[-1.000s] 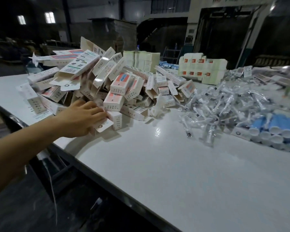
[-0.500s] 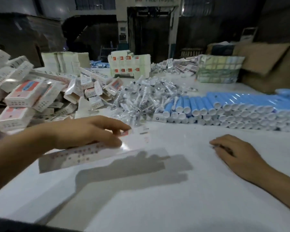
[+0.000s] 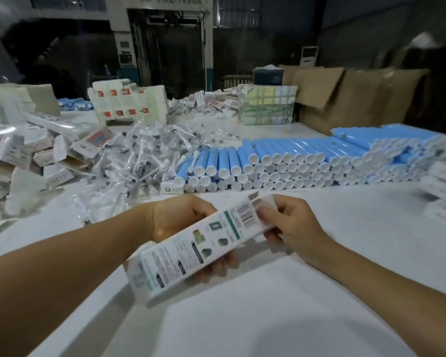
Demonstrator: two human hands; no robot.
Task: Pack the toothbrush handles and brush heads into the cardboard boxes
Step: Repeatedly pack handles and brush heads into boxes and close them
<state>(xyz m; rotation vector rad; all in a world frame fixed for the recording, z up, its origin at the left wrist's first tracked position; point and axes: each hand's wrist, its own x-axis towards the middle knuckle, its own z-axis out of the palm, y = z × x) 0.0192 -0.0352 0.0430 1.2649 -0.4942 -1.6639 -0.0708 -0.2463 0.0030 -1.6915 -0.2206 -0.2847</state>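
Since half a second ago the right hand (image 3: 291, 228) has left the counter (image 3: 268, 318) and come to the cardboard box (image 3: 201, 246), which the left hand (image 3: 180, 222) has lifted clear of the surface. The box now hangs tilted above the middle of the counter, its far end higher than its near end. The left hand grips it around the middle, fingers curled under and showing below its lower edge. The right hand pinches the far end, thumb on the printed face by the barcode, fingers behind the flap there.

Beyond the hands, blue toothbrush handles (image 3: 294, 163) lie stacked in rows with white ends toward the viewer, running toward the right edge of the counter. Just left of them sits a loose heap of brush heads in clear wrappers (image 3: 137, 155). More boxes (image 3: 36, 150) are piled toward the left edge, and a few lie at the right edge, blurred. Brown cardboard sheets (image 3: 345, 94) stand at the far right corner.
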